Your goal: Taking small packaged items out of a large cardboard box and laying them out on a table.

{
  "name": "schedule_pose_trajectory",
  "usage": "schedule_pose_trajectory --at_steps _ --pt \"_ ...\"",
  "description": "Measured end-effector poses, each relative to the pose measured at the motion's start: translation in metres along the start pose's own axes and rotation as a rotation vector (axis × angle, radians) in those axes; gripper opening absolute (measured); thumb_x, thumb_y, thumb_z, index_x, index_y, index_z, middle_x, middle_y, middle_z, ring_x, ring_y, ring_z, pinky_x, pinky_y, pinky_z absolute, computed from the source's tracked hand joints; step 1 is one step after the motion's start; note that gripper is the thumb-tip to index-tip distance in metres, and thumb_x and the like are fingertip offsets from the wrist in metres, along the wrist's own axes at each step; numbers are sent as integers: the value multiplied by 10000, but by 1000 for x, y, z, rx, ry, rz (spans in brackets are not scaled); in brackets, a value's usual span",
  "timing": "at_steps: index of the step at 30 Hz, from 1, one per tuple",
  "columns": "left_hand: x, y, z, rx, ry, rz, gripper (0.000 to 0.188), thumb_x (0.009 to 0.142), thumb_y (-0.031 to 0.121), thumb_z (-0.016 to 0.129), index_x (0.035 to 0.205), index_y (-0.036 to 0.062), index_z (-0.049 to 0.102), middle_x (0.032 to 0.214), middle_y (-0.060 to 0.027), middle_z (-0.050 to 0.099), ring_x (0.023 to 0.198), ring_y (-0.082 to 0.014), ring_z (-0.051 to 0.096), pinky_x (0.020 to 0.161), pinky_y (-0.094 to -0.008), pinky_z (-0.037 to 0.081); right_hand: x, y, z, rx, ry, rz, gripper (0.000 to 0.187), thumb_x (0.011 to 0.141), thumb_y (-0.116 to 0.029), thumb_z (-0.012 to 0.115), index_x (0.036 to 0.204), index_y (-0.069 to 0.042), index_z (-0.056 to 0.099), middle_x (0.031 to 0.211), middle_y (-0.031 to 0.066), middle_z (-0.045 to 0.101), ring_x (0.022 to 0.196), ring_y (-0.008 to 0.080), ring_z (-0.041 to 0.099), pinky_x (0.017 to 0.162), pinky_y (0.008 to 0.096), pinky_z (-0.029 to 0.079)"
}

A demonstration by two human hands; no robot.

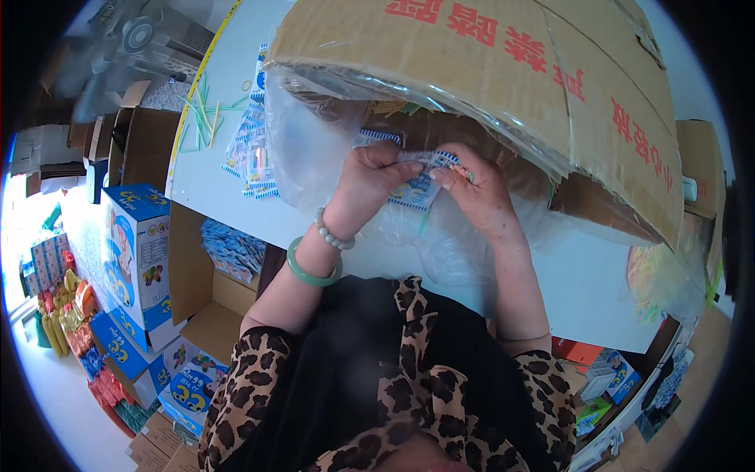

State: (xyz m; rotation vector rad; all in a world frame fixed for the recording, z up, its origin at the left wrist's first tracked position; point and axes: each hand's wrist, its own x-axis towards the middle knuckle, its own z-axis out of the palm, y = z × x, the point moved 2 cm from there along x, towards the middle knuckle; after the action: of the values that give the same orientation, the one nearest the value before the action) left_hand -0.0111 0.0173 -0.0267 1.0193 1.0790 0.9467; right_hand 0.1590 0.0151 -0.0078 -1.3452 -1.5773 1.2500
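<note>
Between my two hands, in front of the opening of a cardboard carton (480, 43), is a small clear plastic packet (417, 191) with blue-and-white striped edges. My left hand (368, 179) is closed, pinching the packet's upper left part. With thumb and fingers closed, my right hand (481, 197) grips its upper right corner. Small pinkish bits show at the right fingers, too small to name. Another striped packet (379, 138) lies just behind my left hand. A clear plastic liner (303, 149) spills out of the carton around both hands.
Several similar packets (253, 153) lie in a pile on the white table (189, 185), left of the carton. Thin green and yellow strips (206, 118) lie beyond them. Blue-and-white boxes (134, 244) and an open carton holding packets (228, 248) stand below the table's left edge.
</note>
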Motion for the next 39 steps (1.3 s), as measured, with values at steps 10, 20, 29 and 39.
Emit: schedule_pose_trajectory --at_steps 10,20,29,39 --pt "-6 10 4 -97 -34 -129 94 765 20 700 710 -17 635 668 17 570 635 -54 519 592 -208 425 -2 9 -2 487 -95 217 100 805 -73 678 855 -33 601 763 -34 565 697 17 481 625 173 392" --pt "-4 -5 -2 114 -1 -10 172 783 54 695 677 -6 573 638 10 505 601 -46 426 538 -237 392 -4 -10 -1 194 -77 118 133 809 -88 675 900 -20 606 756 -37 565 689 36 488 613 191 408" --pt "-8 3 3 -12 -43 -4 143 772 16 699 690 25 583 670 34 563 636 -29 478 555 -211 427 -2 20 2 125 -24 19 144 816 -114 675 893 -18 601 742 -23 559 696 40 476 634 192 402" --pt "-13 1 -5 72 71 74 170 717 -11 733 665 17 574 647 32 565 617 -38 472 560 -221 429 5 80 -35 -276 318 -230 225 874 -248 587 914 -33 641 777 67 605 756 156 565 778 283 436"
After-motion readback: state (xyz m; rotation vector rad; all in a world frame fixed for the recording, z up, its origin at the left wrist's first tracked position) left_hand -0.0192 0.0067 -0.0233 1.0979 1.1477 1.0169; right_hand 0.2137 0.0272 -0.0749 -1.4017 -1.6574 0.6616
